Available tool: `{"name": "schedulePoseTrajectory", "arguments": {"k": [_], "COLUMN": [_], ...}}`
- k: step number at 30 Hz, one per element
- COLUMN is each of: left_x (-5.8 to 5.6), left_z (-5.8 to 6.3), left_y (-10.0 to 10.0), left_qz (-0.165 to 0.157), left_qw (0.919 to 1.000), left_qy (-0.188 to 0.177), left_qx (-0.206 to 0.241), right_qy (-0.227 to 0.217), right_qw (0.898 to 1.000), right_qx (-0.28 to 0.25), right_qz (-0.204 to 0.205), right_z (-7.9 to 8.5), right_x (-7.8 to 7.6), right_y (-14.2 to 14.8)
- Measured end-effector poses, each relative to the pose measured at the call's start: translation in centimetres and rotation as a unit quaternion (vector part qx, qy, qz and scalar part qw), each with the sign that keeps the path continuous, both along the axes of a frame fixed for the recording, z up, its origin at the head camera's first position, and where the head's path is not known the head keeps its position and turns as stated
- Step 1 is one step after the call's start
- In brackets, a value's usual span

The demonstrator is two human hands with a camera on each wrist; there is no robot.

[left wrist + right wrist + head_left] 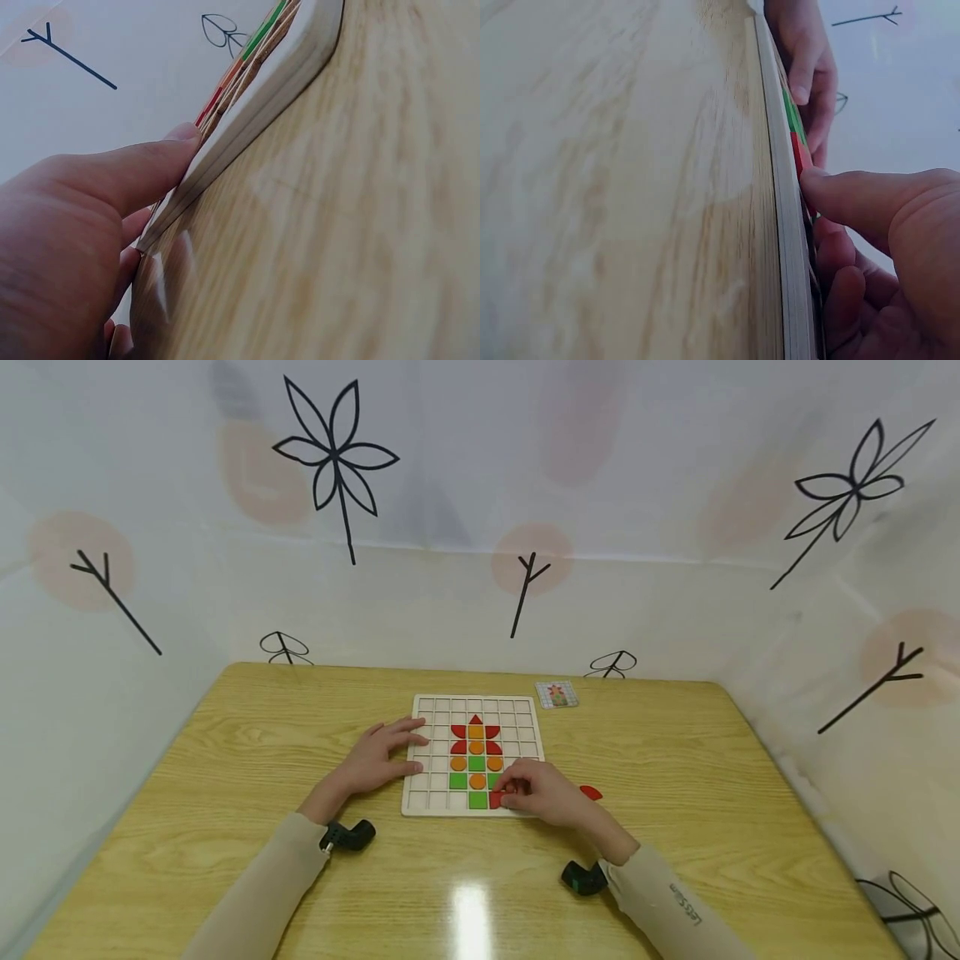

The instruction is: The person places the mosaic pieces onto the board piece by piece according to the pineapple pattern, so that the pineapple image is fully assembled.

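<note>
A white grid board [437, 800] lies on the table, bearing a figure of red, orange and green pieces. My left hand [375, 755] rests at the board's left side, fingers spread and fairly straight; in the left wrist view its thumb [161, 166] touches the rim. At the bottom row, my right hand [542, 789] pinches a red quarter-circle piece [495, 800] beside a green square [477, 800]. The right wrist view shows the thumb [855, 196] against the red piece [796, 152], fingers curled below. Part of the board's lower right is hidden by this hand.
Another red piece [591, 792] lies on the wooden table [637, 727], right of the board and close by the right wrist. A small picture card [557, 694] with a similar figure lies beyond the board's far right corner. White patterned fabric [450, 593] surrounds the table.
</note>
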State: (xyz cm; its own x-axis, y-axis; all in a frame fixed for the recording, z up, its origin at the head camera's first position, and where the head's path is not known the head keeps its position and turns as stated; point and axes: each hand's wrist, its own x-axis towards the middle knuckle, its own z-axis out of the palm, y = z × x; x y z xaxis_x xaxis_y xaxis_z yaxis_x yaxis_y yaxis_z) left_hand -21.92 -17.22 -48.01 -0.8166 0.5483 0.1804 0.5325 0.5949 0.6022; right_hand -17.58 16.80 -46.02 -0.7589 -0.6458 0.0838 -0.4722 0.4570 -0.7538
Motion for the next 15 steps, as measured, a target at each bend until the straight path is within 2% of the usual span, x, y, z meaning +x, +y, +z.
{"name": "schedulePoseTrajectory", "arguments": {"k": [5, 15], "left_x": [-0.05, -0.01], "left_z": [-0.04, -0.02], "left_y": [-0.01, 0.06], "left_qz": [0.004, 0.003], "left_qw": [1.0, 1.0], "left_qy": [-0.003, 0.0], "left_qx": [-0.001, -0.001], "right_qy": [0.013, -0.002], "right_qw": [1.0, 1.0], "right_qx": [0.012, 0.005], "right_qz": [0.0, -0.004], "right_z": [-0.18, -0.14], "right_x": [-0.06, 0.0], "right_y": [-0.1, -0.2]}}
